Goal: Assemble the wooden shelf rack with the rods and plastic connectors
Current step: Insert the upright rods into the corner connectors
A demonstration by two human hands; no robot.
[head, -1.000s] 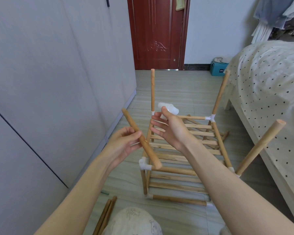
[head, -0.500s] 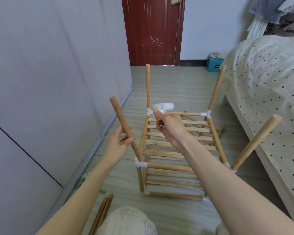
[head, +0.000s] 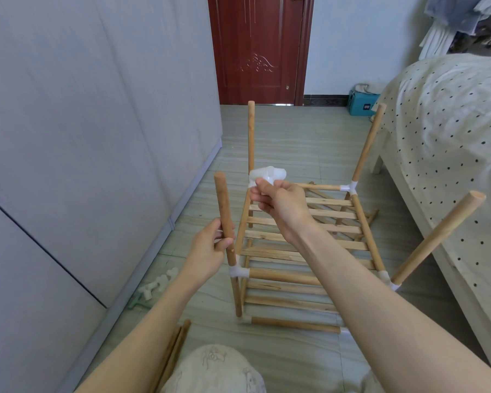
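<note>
The partly built wooden shelf rack (head: pixel 304 245) stands on the floor with slatted shelves and white plastic corner connectors. My left hand (head: pixel 210 251) grips a wooden rod (head: pixel 224 211) that rises almost upright from the near-left corner connector (head: pixel 238 271). My right hand (head: pixel 278 202) pinches a loose translucent white connector (head: pixel 268 174) above the rack's far-left corner. Three other rods stick up: far left (head: pixel 251 131), far right (head: pixel 369 143) and near right (head: pixel 437 236).
A grey wardrobe (head: pixel 82 137) runs along the left and a polka-dot bed (head: pixel 451 131) along the right. Spare white connectors (head: pixel 159 282) and loose rods (head: pixel 173 353) lie on the floor near left. A red door (head: pixel 260 46) and teal box (head: pixel 362 102) lie beyond.
My left hand swung the rod from a slant to almost upright, its lower end now at the near-left connector. My right hand closed on the white connector and stayed above the far-left corner.
</note>
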